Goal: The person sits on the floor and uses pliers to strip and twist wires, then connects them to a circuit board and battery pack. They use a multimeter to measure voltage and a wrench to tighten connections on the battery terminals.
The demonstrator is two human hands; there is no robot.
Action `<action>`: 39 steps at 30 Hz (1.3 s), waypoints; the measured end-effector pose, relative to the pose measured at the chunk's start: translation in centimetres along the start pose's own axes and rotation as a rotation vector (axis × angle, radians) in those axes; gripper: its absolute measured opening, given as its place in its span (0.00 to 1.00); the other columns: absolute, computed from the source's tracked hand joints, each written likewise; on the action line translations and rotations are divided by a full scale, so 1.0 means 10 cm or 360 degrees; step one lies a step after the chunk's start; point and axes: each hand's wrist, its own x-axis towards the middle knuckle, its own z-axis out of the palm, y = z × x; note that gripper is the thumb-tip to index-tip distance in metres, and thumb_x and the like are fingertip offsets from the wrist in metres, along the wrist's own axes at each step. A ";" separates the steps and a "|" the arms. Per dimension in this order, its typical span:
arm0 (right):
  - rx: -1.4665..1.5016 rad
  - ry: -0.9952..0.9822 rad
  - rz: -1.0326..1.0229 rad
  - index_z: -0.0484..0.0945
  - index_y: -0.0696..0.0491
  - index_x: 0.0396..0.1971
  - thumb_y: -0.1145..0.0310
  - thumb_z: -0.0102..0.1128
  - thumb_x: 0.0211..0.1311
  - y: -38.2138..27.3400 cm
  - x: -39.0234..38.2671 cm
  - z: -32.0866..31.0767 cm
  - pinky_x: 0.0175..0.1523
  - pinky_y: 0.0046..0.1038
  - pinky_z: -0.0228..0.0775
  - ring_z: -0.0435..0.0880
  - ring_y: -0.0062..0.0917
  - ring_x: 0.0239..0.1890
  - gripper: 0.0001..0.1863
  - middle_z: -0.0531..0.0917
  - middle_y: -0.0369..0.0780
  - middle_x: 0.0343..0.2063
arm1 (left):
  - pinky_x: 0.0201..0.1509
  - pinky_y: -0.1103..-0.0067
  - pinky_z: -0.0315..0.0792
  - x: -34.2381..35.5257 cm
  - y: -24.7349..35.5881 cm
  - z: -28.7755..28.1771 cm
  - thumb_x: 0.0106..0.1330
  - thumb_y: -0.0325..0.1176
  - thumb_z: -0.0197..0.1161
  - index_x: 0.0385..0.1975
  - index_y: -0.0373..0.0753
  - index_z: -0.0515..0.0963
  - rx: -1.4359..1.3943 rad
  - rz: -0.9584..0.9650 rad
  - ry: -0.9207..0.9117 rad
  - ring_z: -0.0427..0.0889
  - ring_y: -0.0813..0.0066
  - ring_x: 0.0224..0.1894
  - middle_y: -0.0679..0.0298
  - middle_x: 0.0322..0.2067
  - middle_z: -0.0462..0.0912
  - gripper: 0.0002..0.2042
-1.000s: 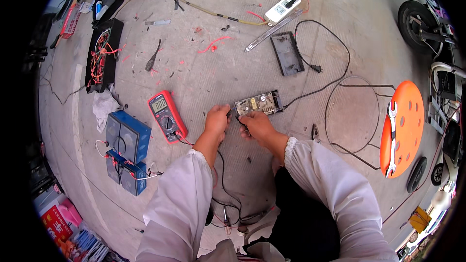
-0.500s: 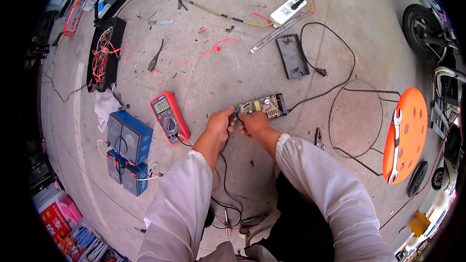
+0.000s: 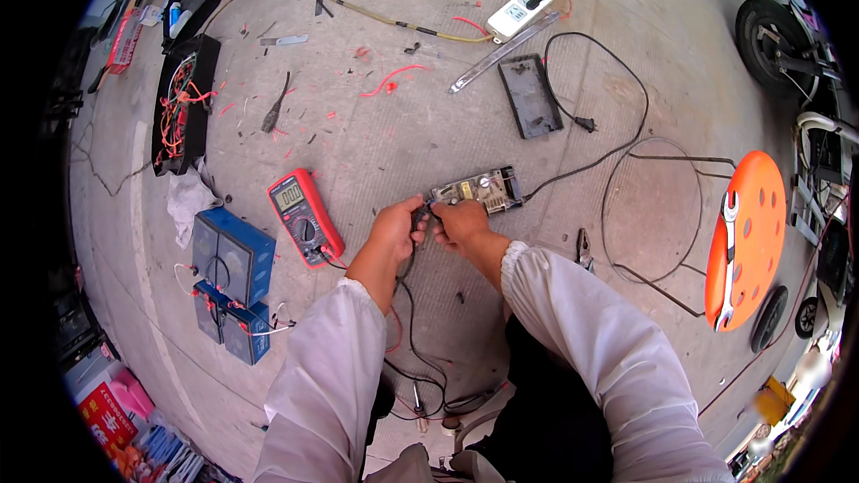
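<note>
An opened charger lies on the concrete floor in front of me, its circuit board showing in a black case. At its left end my left hand is closed around a black cable that hangs down toward my feet. Close beside it my right hand is pinched at the near left corner of the charger; what its fingertips hold is hidden. To the left lies a red multimeter with its display lit, a test lead running from its lower end.
Blue batteries wired together stand at left, below a black box of red wires. Beyond the charger lie its black cover and a white power strip. An orange stool bearing a wrench stands right; pliers lie nearer.
The whole view has shifted slightly, so things on the floor appear a little farther left. Both hands stay together at the charger's left end, with only slight finger movement.
</note>
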 end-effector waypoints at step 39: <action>-0.0472 0.0367 -0.1061 0.80 0.64 0.25 0.63 0.58 0.63 0.45 0.30 -0.02 0.27 0.36 0.75 0.83 0.36 0.21 0.17 0.82 0.48 0.19 | 0.13 0.81 0.58 0.45 -0.18 -0.11 0.68 0.37 0.52 0.25 0.43 0.75 0.0456 0.0224 -0.0084 0.71 0.78 0.15 0.69 0.18 0.74 0.10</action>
